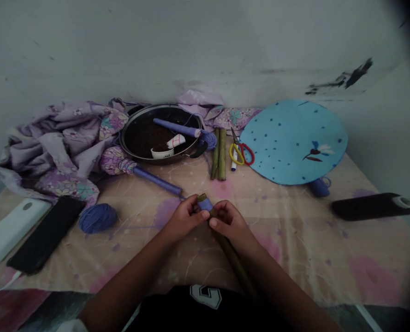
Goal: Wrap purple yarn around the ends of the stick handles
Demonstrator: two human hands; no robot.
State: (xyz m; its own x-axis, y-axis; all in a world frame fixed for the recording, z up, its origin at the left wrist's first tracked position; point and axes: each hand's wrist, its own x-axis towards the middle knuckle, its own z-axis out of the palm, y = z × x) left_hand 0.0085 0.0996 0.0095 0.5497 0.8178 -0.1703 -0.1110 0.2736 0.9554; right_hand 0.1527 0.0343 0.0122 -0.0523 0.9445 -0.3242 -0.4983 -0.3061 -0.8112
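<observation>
My left hand and my right hand meet at the middle of the table. Both are closed on a brown stick that slants from my lap up to the fingers. The top end of the stick is partly wrapped in purple yarn. A thin strand runs left toward a ball of purple yarn on the cloth. My left fingers pinch the wrapped end; my right fingers wrap the stick just below it.
A metal pan holds dark soil, a yarn-wrapped stick and a white cup. Nearby lie two bare sticks, scissors, a blue round fan, another wrapped stick, floral cloth, a black phone and a dark roll.
</observation>
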